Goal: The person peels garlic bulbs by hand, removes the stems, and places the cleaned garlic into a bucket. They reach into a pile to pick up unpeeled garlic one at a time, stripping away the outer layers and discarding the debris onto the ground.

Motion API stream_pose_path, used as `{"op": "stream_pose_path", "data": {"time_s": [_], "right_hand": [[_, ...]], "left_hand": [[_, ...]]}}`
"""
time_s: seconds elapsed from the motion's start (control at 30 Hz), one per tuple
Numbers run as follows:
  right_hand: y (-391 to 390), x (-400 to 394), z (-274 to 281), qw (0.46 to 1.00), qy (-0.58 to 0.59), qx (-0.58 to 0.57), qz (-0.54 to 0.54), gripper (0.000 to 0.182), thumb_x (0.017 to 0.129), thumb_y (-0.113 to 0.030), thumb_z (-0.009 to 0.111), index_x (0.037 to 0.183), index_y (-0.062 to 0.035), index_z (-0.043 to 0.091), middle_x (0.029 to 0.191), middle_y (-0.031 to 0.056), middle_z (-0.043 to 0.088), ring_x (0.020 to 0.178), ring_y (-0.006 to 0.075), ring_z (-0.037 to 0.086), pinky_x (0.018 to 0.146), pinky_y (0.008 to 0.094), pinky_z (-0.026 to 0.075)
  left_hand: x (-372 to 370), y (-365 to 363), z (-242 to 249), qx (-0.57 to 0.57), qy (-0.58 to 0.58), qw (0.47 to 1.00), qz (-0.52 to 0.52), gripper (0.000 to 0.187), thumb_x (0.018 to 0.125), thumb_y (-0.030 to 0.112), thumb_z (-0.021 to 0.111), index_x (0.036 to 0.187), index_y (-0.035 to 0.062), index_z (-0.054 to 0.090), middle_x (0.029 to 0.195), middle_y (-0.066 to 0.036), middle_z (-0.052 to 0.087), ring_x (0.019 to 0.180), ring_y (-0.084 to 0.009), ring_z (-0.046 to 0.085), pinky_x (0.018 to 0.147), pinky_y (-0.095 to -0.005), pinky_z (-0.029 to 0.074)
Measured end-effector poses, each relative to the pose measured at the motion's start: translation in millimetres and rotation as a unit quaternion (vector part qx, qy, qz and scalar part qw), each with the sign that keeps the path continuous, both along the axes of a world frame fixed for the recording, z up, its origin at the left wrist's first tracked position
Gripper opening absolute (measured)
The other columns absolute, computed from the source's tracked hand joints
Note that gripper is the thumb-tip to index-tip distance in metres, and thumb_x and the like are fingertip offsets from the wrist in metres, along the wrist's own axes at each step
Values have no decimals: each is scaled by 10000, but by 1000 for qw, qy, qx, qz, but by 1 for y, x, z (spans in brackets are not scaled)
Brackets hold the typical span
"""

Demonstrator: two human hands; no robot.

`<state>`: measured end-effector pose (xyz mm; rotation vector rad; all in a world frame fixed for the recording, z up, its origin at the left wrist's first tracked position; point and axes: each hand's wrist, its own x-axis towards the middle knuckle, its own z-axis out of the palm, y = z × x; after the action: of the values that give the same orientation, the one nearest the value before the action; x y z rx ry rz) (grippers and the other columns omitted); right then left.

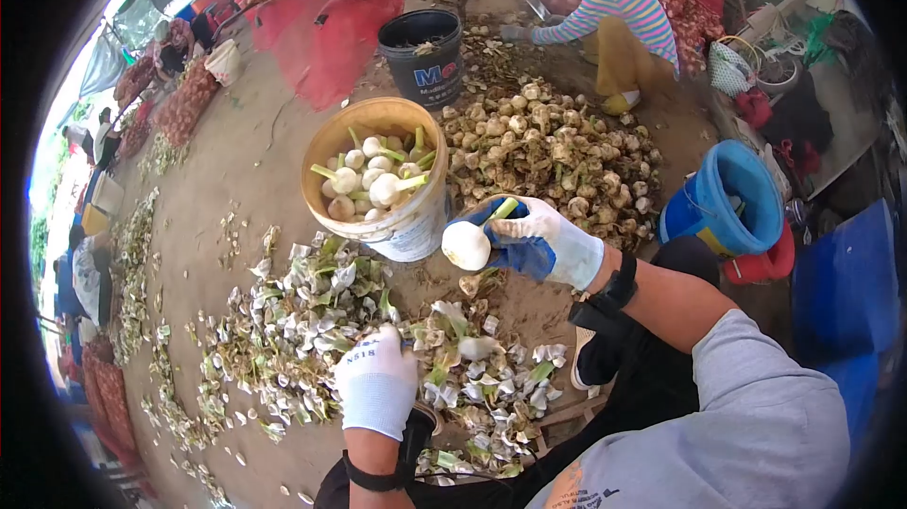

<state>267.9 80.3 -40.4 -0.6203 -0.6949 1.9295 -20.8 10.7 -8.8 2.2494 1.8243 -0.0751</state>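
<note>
A peeled white garlic bulb [466,245] with a short green stem is held in my right hand [543,242], whose blue-and-white gloved fingers wrap round it. My left hand [378,379], in a white glove, is lower, over the peelings; its fingers point away from me and are mostly hidden, so what they hold cannot be made out. Beyond my hands stands a white bucket [408,240] with peeled bulbs [385,189] in it. To its right lies a heap of unpeeled garlic [567,150]. Peeled skins [302,320] cover the ground around my left hand.
A black bucket [422,84] stands behind the white one. At the right are a blue bucket [723,197] and a red basin [767,263]. A person in a striped top [624,13] crouches beyond the heap. Red netting [331,41] and garlic sacks [187,103] lie farther off.
</note>
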Motion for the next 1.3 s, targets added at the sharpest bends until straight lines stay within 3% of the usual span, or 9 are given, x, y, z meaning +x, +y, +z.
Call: {"op": "stream_pose_path", "data": {"time_s": [0.4,0.47,0.53,0.57,0.63,0.93,1.07,1.17,1.3], "right_hand": [[94,-49,16,993,-65,83,-43,360,1025,-208,678,1292,26,623,1211,134,696,1058,248,716,912,401,630],[88,-47,-11,961,-251,104,-60,388,991,-295,732,1212,20,678,1110,105,732,978,178,707,855,337,599],[74,-47,-58,850,-514,96,63,447,935,-378,784,1192,-22,699,1020,114,760,908,218,736,826,354,591],[77,-44,-109,710,-668,176,138,442,903,-346,788,1190,-21,698,1049,167,757,922,291,740,849,398,578],[60,-52,-174,608,-751,219,136,353,930,-276,696,1188,-35,688,1142,230,723,1087,342,703,947,440,556],[46,-97,-305,366,-834,255,326,494,879,-211,792,1322,-68,627,1360,182,596,1195,344,636,966,436,562],[58,-67,-279,460,-830,146,280,558,870,-193,750,1392,-57,605,1391,200,588,1268,359,601,1015,423,539],[78,-36,-238,579,-784,65,214,923,803,-459,778,1554,-30,455,1329,233,637,1331,385,537,1089,467,475],[86,-1,-148,902,-425,-42,64,403,902,-213,806,1208,-20,630,1079,93,701,989,197,716,769,337,592]], "left_hand": [[-27,6,40,106,-76,987,89,240,943,247,700,1004,15,683,937,-215,708,878,-396,695,777,-471,535],[-32,8,40,111,-85,984,109,255,948,252,702,1046,17,688,954,-205,713,878,-380,702,777,-460,537],[-34,9,46,111,-86,983,120,252,945,242,706,1057,17,688,955,-200,714,875,-376,703,776,-454,537],[-33,8,46,106,-87,983,117,250,942,232,709,1069,18,688,957,-195,714,873,-372,703,776,-448,537],[-33,7,39,100,-87,984,116,239,939,216,710,1068,16,688,956,-195,714,873,-369,704,775,-444,536],[-28,11,36,61,-86,990,95,206,899,178,735,1027,23,689,943,-184,691,897,-377,686,792,-454,530],[-17,12,31,18,-97,994,53,189,910,214,717,974,42,669,923,-178,681,884,-366,681,784,-462,532],[1,8,30,-30,-167,985,-26,200,915,220,692,982,33,666,926,-197,681,882,-369,686,767,-467,534],[38,3,19,-78,-248,960,-103,272,937,247,688,1049,0,678,958,-228,692,926,-404,687,809,-469,544]]}}
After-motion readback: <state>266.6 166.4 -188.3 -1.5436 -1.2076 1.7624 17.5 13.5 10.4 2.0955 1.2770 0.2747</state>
